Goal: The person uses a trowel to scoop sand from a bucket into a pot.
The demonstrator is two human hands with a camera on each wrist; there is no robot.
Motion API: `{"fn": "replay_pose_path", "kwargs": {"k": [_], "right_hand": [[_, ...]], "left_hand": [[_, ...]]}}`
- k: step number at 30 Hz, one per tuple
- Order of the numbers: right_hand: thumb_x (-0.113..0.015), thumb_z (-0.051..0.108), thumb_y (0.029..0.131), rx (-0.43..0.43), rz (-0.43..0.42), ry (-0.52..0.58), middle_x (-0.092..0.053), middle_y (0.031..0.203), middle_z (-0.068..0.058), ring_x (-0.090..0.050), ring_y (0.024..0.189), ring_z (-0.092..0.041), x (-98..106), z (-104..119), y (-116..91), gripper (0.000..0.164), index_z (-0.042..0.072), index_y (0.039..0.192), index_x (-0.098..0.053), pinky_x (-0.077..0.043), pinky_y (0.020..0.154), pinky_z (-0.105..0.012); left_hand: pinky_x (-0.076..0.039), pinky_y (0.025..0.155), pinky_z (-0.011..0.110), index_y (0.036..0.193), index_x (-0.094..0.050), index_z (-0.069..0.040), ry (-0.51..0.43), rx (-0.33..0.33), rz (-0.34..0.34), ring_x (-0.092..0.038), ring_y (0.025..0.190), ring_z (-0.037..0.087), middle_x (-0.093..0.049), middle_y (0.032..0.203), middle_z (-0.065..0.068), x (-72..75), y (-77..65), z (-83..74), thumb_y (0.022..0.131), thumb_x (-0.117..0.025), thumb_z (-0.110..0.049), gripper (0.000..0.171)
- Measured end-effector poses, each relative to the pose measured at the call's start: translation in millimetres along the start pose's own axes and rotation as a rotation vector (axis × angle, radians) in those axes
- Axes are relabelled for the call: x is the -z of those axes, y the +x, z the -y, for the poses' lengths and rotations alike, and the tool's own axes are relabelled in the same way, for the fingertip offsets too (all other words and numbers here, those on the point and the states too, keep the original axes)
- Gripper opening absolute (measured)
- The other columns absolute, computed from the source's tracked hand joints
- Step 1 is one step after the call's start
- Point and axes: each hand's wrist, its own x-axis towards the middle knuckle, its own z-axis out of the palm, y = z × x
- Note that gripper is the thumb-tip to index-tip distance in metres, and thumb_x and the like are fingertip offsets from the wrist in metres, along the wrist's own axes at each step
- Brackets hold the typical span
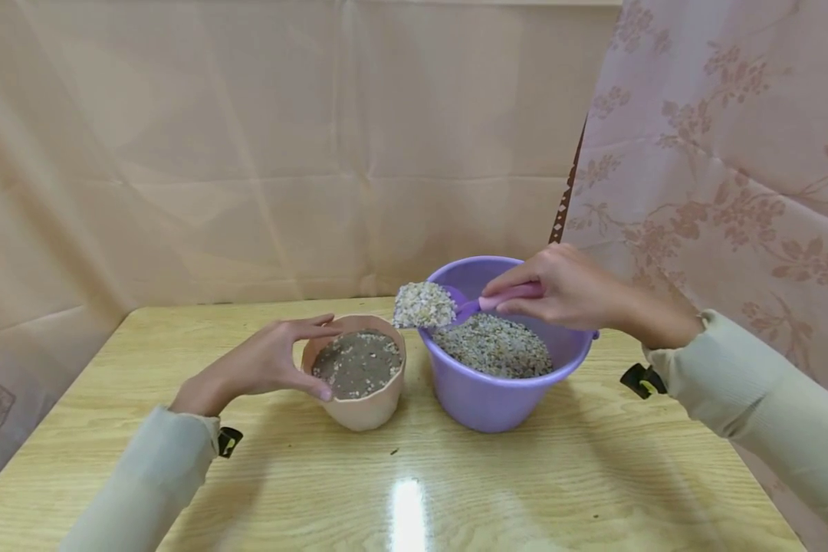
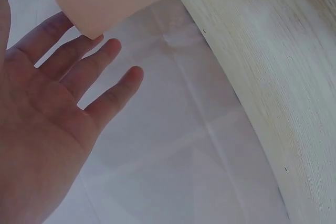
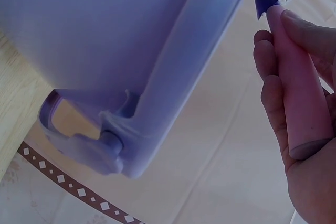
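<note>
My left hand (image 1: 269, 360) holds the peach flower pot (image 1: 366, 410) by its left side, thumb on the near rim and forefinger at the far rim. In the left wrist view, some fingers (image 2: 113, 90) stand off the pot wall. Grey-brown soil (image 1: 359, 364), dotted with pale grains, fills the pot nearly to the rim. With my right hand (image 1: 566, 287) I grip the pink handle (image 3: 302, 87) of a small purple trowel (image 1: 465, 310). Pale gravel (image 1: 424, 305) is heaped on its blade, above the left rim of the purple bucket (image 1: 483, 402).
More gravel (image 1: 497, 349) lies inside the bucket, which stands just right of the pot. Both containers are on a wood-grain table (image 1: 317, 491). A beige cloth (image 1: 248, 153) hangs behind it, and a floral curtain (image 1: 745, 153) hangs at the right.
</note>
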Motion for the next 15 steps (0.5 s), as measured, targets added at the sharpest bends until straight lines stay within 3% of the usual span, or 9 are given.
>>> {"fn": "replay_pose_path", "kwargs": {"k": [7, 15], "right_hand": [[-0.08, 0.013, 0.085, 0.019, 0.012, -0.014, -0.076, 0.094, 0.012, -0.06, 0.059, 0.006, -2.3, 1.5, 4.9, 0.023, 0.017, 0.108, -0.078, -0.042, 0.051, -0.022], [-0.079, 0.015, 0.086, 0.024, 0.053, 0.001, -0.076, 0.094, 0.008, -0.058, 0.055, 0.002, -5.3, 6.8, 12.1, 0.021, 0.014, 0.107, -0.078, -0.041, 0.049, -0.022]], "left_hand": [[-0.04, 0.104, 0.058, 0.132, -0.064, -0.004, 0.029, -0.005, -0.02, -0.045, 0.135, 0.039, -0.046, 0.15, 0.015, -0.9, -4.9, 7.1, 0.061, -0.087, -0.061, 0.093], [-0.045, 0.098, 0.055, 0.129, -0.066, -0.004, 0.05, -0.011, -0.047, -0.049, 0.132, 0.038, -0.051, 0.147, 0.012, -1.4, -6.6, 9.0, 0.063, -0.085, -0.062, 0.09]]}}
